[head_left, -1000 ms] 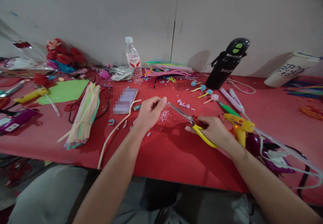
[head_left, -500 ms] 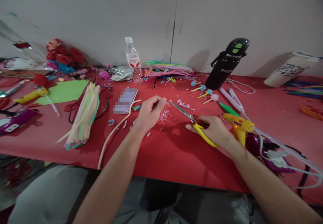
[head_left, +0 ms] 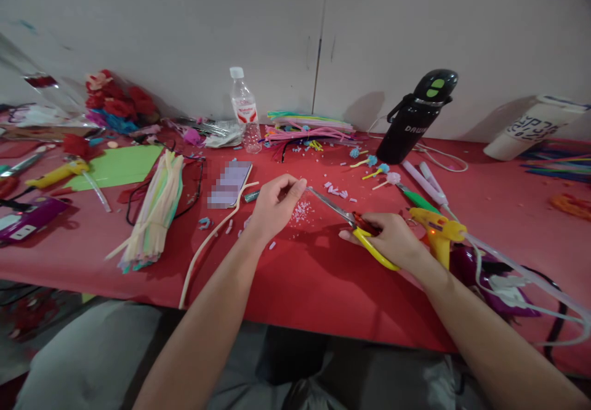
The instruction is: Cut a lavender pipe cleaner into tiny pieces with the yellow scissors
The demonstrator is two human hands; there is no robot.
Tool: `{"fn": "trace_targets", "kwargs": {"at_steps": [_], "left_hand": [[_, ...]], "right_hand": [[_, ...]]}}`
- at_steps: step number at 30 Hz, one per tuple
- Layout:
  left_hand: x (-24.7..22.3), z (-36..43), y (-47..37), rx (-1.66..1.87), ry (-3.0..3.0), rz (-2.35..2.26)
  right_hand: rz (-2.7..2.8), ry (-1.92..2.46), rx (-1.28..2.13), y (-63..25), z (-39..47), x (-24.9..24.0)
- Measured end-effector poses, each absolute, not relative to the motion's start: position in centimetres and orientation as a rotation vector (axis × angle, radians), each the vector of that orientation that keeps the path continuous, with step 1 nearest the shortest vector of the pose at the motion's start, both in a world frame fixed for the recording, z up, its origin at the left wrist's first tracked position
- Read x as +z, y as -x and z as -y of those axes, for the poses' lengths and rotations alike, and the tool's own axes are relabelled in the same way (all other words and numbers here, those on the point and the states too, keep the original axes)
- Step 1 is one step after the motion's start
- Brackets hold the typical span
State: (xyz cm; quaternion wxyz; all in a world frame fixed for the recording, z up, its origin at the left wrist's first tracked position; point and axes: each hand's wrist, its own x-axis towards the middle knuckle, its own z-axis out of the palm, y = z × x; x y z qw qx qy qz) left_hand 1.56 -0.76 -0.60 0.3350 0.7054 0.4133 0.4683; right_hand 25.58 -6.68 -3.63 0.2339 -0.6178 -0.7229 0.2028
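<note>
Fine bits (head_left: pixel 301 212) are cut, larger pieces (head_left: pixel 333 191) left; scissors (head_left: pixel 339 211) are clasped by right hand (head_left: pixel 394 236), left hand (head_left: pixel 276 207) pinched, contents unclear.

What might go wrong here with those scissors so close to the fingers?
The scissors' tips sit right by the left hand's fingertips, so a slip could nick them. The right hand's forearm might brush the nearby yellow glue gun, whose orange light suggests it may be hot.

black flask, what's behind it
A thin pale cord shows to the right of the black flask, and grey wall rises behind. Whatever sits directly behind the flask's body is covered, so I can't tell what is there.
</note>
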Motion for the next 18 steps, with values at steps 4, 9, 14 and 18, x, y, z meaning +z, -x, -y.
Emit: {"fn": "trace_targets", "kwargs": {"at_steps": [4,9,14,18], "left_hand": [[-0.67,0.67,-1.56,1.223,-1.837,-1.083],[-0.85,0.49,-1.45,1.231,-1.826,-1.093],[-0.89,0.51,-1.39,1.229,-1.831,-1.093],[-0.8,0.56,-1.4,1.225,-1.846,-1.087]], "right_hand": [[1.972,1.685,0.57,-25.48,6.63,-3.54],[1.972,1.683,0.54,-25.57,6.58,-3.66],[1.981,1.688,0.558,-25.64,6.64,-3.66],[1.988,1.679,0.581,-25.63,6.64,-3.63]]}}
